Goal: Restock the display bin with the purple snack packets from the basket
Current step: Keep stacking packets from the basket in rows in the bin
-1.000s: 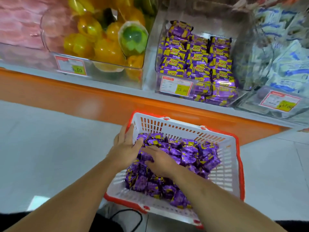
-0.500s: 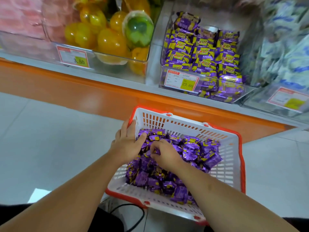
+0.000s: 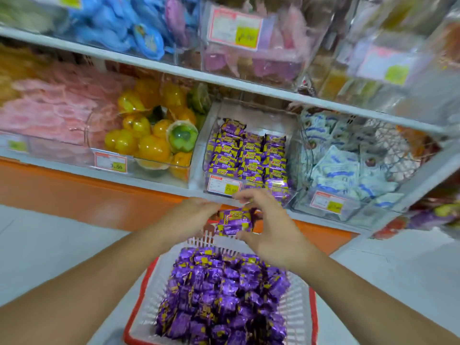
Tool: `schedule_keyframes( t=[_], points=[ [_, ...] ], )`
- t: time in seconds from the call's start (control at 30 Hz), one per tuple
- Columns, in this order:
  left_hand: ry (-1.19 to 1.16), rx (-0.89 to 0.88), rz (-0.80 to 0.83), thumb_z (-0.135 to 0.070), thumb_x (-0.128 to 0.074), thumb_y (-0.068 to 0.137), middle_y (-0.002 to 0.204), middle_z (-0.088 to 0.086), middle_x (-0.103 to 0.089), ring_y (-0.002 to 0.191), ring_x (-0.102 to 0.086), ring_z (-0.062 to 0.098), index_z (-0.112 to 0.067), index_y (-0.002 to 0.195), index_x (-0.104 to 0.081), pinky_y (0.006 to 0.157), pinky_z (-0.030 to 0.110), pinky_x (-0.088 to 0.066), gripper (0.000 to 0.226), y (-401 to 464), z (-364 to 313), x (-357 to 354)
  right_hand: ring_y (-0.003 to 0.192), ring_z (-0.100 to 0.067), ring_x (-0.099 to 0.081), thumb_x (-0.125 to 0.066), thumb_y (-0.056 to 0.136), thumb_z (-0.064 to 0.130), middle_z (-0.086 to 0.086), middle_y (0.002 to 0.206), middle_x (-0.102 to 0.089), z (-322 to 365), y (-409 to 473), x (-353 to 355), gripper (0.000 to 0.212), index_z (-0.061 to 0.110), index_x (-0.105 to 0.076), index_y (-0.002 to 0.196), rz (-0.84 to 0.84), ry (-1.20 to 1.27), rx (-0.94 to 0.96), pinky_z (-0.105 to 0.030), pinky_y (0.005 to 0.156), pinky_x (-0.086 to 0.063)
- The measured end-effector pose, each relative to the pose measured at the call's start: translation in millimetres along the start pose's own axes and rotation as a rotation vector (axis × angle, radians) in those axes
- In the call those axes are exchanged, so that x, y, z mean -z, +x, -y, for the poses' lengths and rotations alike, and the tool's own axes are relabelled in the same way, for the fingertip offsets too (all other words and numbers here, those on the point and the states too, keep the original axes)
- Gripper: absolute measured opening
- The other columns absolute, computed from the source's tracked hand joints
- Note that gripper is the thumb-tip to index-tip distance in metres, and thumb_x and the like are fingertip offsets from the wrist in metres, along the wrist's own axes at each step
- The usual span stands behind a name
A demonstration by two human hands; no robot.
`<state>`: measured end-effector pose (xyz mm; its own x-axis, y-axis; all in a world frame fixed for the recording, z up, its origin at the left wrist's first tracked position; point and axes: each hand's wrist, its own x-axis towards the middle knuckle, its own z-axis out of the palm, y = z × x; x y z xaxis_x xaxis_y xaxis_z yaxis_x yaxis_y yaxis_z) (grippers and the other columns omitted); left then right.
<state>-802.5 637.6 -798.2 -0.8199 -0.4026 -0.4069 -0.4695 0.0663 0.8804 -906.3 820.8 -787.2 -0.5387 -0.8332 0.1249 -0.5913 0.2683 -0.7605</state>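
Purple snack packets (image 3: 234, 221) pinched between left hand (image 3: 191, 217) and right hand (image 3: 271, 227), both grips curled on them; held above basket (image 3: 302, 317); below display bin (image 3: 249, 155) front.

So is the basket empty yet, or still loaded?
Still loaded. The basket is heaped with purple packets, hiding its floor. Both hands hold a small bunch above its far rim.

Pale tiled floor (image 3: 49, 245) carries a white basket (image 3: 297, 307) with red rim. Lower shelf (image 3: 159, 181), orange-fronted, carries clear bins side by side: pink packets (image 3: 49, 113), yellow jelly cups (image 3: 149, 145), purple packets (image 3: 249, 155), white-blue packets (image 3: 348, 170).
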Motion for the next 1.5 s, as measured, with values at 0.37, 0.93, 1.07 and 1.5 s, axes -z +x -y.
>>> schedule_keyframes(
  t=[0.37, 0.93, 1.07, 1.5],
  points=[
    [-0.339, -0.137, 0.012, -0.007, -0.074, 0.09, 0.102, 0.025, -0.074, 0.089, -0.073, 0.031, 0.005, 0.108, -0.067, 0.082, 0.04, -0.064, 0.023, -44, -52, 4, 0.127, -0.013, -0.053, -0.083, 0.076, 0.002, 0.008, 0.129, -0.054, 33, -3, 30, 0.063, 0.019, -0.059, 0.131, -0.167, -0.063, 0.244, -0.027, 0.106, -0.043],
    [0.929, -0.46, -0.445, -0.052, -0.029, 0.105, 0.17, -0.009, -0.014, 0.157, -0.01, 0.012, -0.027, 0.163, -0.014, 0.125, 0.047, -0.017, 0.065, 85, -59, 51, 0.103, -0.029, -0.054, -0.075, 0.081, 0.013, 0.002, 0.093, -0.061, -73, 179, 65, 0.033, 0.018, -0.059, 0.11, -0.314, -0.563, -0.118, -0.038, 0.092, -0.037],
    [0.931, -0.447, -0.431, -0.062, -0.007, 0.102, 0.167, -0.026, 0.006, 0.155, 0.008, 0.002, -0.04, 0.162, 0.006, 0.124, 0.042, -0.008, 0.065, 87, -55, 47, 0.098, -0.032, -0.06, -0.068, 0.07, 0.011, -0.001, 0.094, -0.066, -102, 233, 60, 0.039, 0.025, -0.057, 0.105, -0.336, -0.577, -0.184, -0.038, 0.092, -0.039],
    [0.836, -0.528, -0.461, -0.063, -0.012, 0.099, 0.166, -0.029, -0.006, 0.154, -0.001, 0.001, -0.042, 0.162, -0.005, 0.121, 0.04, -0.012, 0.066, 92, -42, 45, 0.123, -0.024, -0.059, -0.061, 0.096, 0.03, 0.002, 0.133, -0.067, -112, 251, 47, 0.033, 0.025, -0.072, 0.126, -0.333, -0.353, -0.196, -0.029, 0.106, -0.045]
  ],
)
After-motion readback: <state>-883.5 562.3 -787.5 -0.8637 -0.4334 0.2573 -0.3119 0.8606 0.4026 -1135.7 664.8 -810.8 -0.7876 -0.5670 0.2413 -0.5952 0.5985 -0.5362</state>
